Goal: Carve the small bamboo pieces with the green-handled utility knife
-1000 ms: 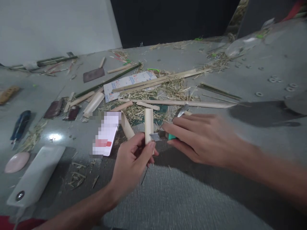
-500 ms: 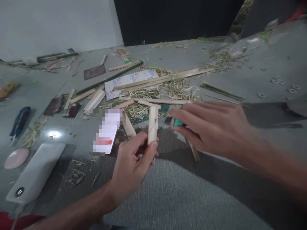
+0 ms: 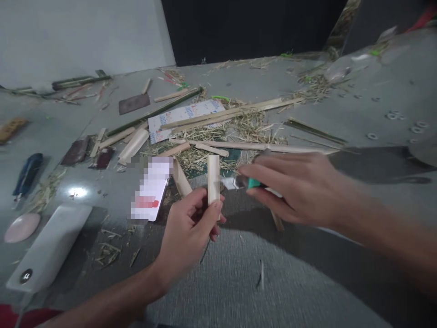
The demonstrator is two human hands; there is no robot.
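Note:
Between thumb and fingers, my left hand (image 3: 189, 228) grips a short pale bamboo piece (image 3: 213, 180) that stands nearly upright. My right hand (image 3: 290, 182) is closed around a utility knife (image 3: 252, 182) with a green part showing. The knife's blade (image 3: 229, 183) points left, close to the bamboo's right edge; whether it touches is blurred. Most of the knife's handle is hidden in my palm. Just behind my left hand leans another curved bamboo piece (image 3: 182, 177), beside a lit phone (image 3: 152, 189). A thin sliver (image 3: 261, 274) shows below my right hand.
Shavings (image 3: 252, 123) and long bamboo strips (image 3: 232, 114) cover the middle, with a printed white sheet (image 3: 187, 116) under them. On the left lie a white power bank (image 3: 51, 248), a pink oval object (image 3: 22, 228) and a dark blue-handled tool (image 3: 29, 177). Several metal washers (image 3: 396, 115) are at right.
The knife blade has come into view beside the bamboo piece as my right hand turned and shifted slightly. A thin sliver now shows below. The bamboo piece moved a little left.

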